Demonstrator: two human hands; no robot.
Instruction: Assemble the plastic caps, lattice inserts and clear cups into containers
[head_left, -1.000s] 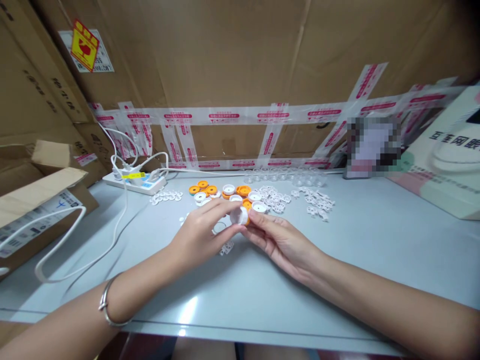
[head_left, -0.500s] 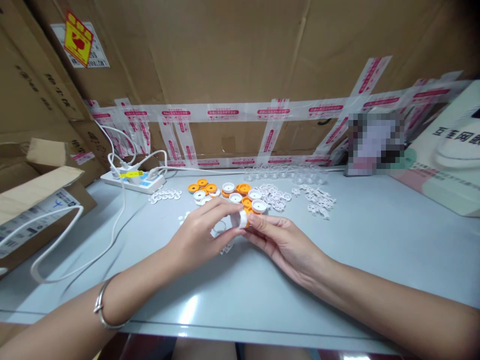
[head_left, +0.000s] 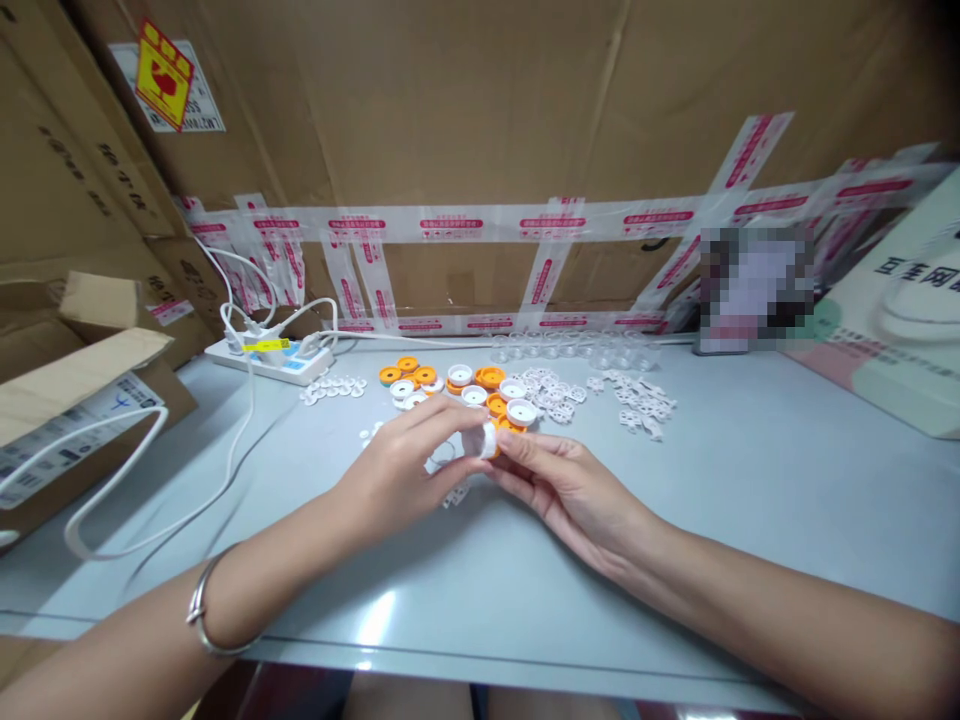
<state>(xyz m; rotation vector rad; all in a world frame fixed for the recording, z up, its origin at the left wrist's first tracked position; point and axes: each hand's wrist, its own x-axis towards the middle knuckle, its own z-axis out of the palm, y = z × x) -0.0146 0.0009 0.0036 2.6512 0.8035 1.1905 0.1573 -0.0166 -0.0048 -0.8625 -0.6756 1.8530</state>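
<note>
Between my two hands is a small round piece (head_left: 488, 440) with a white rim and what looks like a clear cup-shaped part, turned on its side. My left hand (head_left: 401, 455) grips it with thumb and fingers from the left. My right hand (head_left: 559, 482) pinches its other side with thumb and fingertips. Just behind them, white round caps (head_left: 520, 412) and orange round caps (head_left: 490, 378) lie clustered on the table. Below my left fingers show small white plastic parts (head_left: 455, 495), partly covered by the hand.
White cut-out parts (head_left: 551, 395) and more such pieces (head_left: 641, 405) lie right of the caps. Clear cups (head_left: 577, 348) line the back. A power strip (head_left: 300, 368) with white cables, an open carton (head_left: 97, 400) and a large box (head_left: 885, 310) stand around the grey table (head_left: 480, 600).
The whole view has shifted slightly. Both hands keep their grip on the round piece, with hardly any movement.
</note>
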